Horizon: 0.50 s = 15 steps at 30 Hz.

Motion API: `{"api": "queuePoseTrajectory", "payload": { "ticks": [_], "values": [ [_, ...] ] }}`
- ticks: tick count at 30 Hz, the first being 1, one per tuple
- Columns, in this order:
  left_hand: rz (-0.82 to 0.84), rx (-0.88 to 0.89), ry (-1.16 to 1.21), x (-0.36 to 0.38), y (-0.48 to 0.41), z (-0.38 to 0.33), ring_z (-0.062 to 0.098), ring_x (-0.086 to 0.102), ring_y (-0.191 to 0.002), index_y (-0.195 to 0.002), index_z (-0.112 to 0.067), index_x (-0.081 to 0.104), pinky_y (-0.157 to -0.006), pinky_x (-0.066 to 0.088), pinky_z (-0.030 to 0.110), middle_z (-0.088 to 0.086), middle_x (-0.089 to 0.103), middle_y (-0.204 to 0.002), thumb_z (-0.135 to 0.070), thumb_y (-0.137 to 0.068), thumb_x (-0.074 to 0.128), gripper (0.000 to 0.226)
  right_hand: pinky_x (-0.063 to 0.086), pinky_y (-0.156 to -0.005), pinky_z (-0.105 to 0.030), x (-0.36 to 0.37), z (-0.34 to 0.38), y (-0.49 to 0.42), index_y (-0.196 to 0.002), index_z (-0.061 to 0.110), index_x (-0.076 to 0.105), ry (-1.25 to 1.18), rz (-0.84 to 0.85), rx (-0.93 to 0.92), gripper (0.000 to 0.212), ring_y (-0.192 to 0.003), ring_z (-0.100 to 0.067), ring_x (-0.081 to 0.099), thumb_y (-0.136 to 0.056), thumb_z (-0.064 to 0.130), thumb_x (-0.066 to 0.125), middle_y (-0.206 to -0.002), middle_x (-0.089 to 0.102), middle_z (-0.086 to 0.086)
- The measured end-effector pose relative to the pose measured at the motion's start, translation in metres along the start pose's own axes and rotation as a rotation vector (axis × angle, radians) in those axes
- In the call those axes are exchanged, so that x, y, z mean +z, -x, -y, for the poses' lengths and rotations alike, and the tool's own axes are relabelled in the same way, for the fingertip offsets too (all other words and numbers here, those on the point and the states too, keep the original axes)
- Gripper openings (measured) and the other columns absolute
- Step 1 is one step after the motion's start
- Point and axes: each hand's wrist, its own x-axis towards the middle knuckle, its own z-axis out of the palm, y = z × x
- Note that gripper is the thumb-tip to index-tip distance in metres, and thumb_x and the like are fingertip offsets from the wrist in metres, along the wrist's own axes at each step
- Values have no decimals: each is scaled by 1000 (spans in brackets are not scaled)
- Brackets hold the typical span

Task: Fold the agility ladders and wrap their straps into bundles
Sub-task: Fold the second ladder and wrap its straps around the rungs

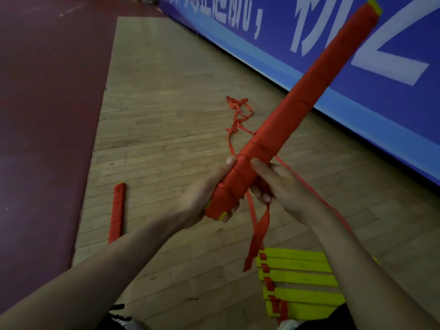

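Left grip point(207, 196) wrapped round the near end of the strap-wrapped ladder bundle point(297, 103): thumb lies along the top, fingertips point(229, 214) curl up from underneath. Right grip point(283, 186) just to its right, thumb tip against the bundle, fingers curled, pinching the loose red strap point(260, 229) under it. Both forearms bare, angled in from either side, converging on the bundle's near end.
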Motion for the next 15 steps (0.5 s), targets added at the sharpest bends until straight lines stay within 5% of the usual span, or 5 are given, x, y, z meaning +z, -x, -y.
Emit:
{"api": "queuePoseTrajectory", "payload": {
  "ticks": [5, 9, 12, 15],
  "values": [
    [-290, 178, -207, 3, -3, 4, 26, 60, -53, -78, -7, 67, -56, 49, 32, 13, 64, -63, -73, -72, 48, 69, 34, -46, -23, 7, 0, -1, -73, 14, 54, 98, -74, 26, 43, -39, -9, 38, -97, 48, 42, -48, 50, 2],
    [-366, 237, -308, 8, -5, 12, 19, 60, -50, -79, -14, 64, -50, 47, 31, 5, 62, -63, -70, -84, 47, 59, 33, -50, -29, 8, 2, -1, -72, 10, 53, 110, -104, 86, 57, -39, -9, 38, -94, 60, 36, -50, 45, -4],
    [-442, 296, -597, 13, -6, 20, 4, 57, -50, -83, -18, 60, -52, 44, 28, -12, 62, -59, -56, -93, 39, 44, 35, -50, -27, 8, 1, -3, -63, 11, 54, 167, -131, 139, 68, -39, -10, 40, -86, 72, 36, -52, 47, -8],
    [-468, 341, -863, 15, -4, 23, 16, 62, -66, -89, -19, 54, -62, 49, 38, -5, 66, -72, -58, -90, 33, 44, 34, -44, -24, 12, -4, -8, -58, 15, 57, 112, -177, 153, 59, -39, -9, 42, -86, 66, 49, -48, 48, -1]
  ]
}}
